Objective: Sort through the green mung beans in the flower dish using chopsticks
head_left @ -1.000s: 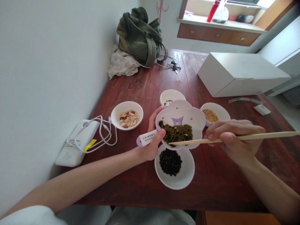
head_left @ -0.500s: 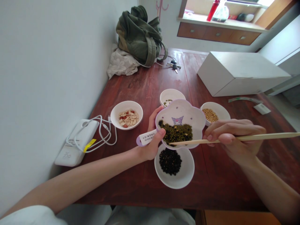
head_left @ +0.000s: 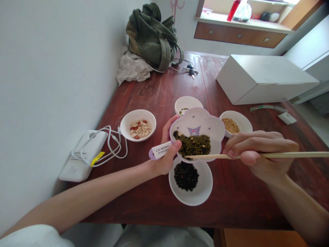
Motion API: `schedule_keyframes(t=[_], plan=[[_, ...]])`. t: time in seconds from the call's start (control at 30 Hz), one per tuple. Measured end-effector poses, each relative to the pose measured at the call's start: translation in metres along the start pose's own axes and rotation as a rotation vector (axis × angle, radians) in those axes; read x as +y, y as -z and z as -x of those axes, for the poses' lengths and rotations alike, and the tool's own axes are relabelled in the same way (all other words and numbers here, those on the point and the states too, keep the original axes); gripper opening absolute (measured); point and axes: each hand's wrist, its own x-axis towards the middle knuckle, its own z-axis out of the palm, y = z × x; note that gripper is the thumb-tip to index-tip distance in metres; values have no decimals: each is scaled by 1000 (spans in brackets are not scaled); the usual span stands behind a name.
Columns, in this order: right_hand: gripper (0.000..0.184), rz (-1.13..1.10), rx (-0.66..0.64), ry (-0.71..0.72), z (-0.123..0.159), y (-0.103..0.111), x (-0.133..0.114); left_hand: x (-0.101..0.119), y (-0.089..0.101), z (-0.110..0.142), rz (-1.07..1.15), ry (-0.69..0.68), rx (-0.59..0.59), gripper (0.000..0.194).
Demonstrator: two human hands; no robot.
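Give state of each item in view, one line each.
Flower-shaped dish: lifted, holding green beans
Left hand: gripping dish
Chopsticks: tips over dish
Right hand: holding chopsticks
Black-bean bowl: on table, beans inside
Soybean bowl: on table, beans inside
Nut bowl: on table, nuts inside

This is a room in a home, not a workplace. A worn reddish-brown wooden table (head_left: 154, 92) runs ahead, with a white china bowl of shelled nuts (head_left: 138, 112) on it. At eleven o'clock, an olive canvas bag (head_left: 151, 39) slumps on a crumpled floral cloth (head_left: 132, 67), with a bunch of keys (head_left: 190, 70) just beside it. A pink coat stand (head_left: 178, 5) rises behind them. At one o'clock, wooden drawers (head_left: 236, 37) sit under a shelf holding a red bottle (head_left: 232, 10). At nine o'clock, a white charger (head_left: 82, 164) trails its cable.
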Motion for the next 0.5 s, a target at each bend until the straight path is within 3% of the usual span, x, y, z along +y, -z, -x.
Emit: schedule_keyframes(t=[0.5], plan=[[35,11,66,-86,6,0,1,0,-1,0,29,-1,2,86]])
